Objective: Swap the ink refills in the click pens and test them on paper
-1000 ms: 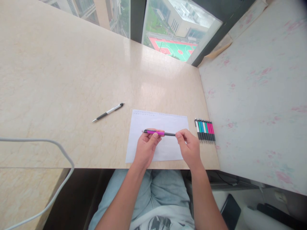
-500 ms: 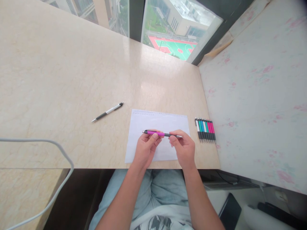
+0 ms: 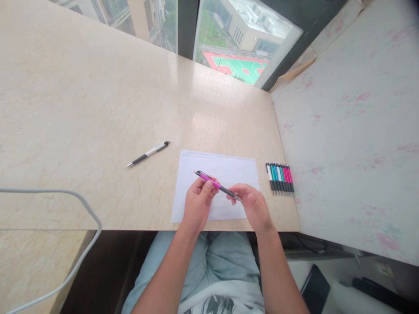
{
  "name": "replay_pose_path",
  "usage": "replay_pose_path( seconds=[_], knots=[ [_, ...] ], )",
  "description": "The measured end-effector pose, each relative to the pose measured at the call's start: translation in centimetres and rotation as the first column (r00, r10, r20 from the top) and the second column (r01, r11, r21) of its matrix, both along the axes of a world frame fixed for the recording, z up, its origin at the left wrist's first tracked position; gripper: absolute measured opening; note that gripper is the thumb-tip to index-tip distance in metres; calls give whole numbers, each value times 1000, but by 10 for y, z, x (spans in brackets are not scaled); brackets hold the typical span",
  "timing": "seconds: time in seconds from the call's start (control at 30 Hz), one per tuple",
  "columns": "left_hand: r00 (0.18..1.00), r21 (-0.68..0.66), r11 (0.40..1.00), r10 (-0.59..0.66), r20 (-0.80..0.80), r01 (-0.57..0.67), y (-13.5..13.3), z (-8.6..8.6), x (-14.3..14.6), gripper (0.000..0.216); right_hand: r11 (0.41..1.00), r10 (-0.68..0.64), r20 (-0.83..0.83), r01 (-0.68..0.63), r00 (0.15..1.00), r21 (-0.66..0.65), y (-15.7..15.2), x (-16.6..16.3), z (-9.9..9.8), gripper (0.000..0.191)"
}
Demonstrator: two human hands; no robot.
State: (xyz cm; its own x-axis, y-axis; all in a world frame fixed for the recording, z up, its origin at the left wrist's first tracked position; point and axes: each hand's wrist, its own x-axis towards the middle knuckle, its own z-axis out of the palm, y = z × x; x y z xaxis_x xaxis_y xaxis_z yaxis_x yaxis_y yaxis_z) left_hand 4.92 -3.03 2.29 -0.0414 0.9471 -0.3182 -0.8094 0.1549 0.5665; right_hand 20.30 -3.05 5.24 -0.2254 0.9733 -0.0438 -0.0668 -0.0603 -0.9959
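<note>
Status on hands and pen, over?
Left hand pinching purple pen. Right hand at its tip, contact unclear. Pen above paper. White pen left of paper.

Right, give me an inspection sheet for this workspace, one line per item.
Surface: pale marbled desk, some glare near the window.
Job's things: purple pen, held tilted above the paper, which bears small, unreadable marks along its far edge.
Clutter: white-and-black pen lying left of the paper; row of pens side by side to its right.
Hands: left hand grips the purple barrel; right hand is at the tip end, contact unclear.
Cables: pale cable at left; whether it touches the desk is unclear.
Surroundings: window beyond, floral wall at right.
</note>
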Motion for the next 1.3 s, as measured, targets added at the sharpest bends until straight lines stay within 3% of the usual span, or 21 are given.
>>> replay_pose_path(
  seconds=[0.07,0.17,0.27,0.33,0.4,0.5,0.6,0.67,0.77,0.93,1.17,1.3],
  knots=[
    [999,-1,999,-32,5,32,-1,5,-2,20,998,56,-31,-56,998,-3,3,12,6,52],
    [981,70,980,-183,-66,187,-6,16,-1,23,1000,-9,47,10,999,-15,6,13,12,40],
    [885,115,908,-356,-302,404,-11,26,3,23,999,-4,132,10,991,-42,4,-4,13,29],
    [793,98,872,-384,-473,480,-14,30,5,24,996,-81,37,82,996,-20,2,-14,14,20],
    [699,86,865,-338,-630,495,-14,30,2,26,972,-231,-168,235,958,0,2,-16,16,13],
    [495,97,899,-142,-857,427,-11,23,-10,22,919,-380,-447,386,810,-81,6,1,24,4],
    [285,135,929,34,-958,345,-6,14,-23,20,916,-386,-601,369,700,-158,9,31,34,12],
    [222,199,910,122,-967,365,-5,10,-27,18,936,-340,-692,299,637,-185,9,48,37,31],
    [208,277,876,208,-956,396,-4,9,-27,16,948,-305,-782,249,543,-197,6,62,36,48],
    [191,284,872,223,-956,400,-5,11,-24,15,945,-302,-851,255,430,-206,7,63,30,50],
    [243,265,903,188,-952,339,-3,11,-30,15,955,-268,-842,244,467,-169,11,65,24,50],
    [250,255,919,182,-951,302,-3,10,-31,15,938,-301,-837,301,457,-173,11,64,24,51]
  ],
)
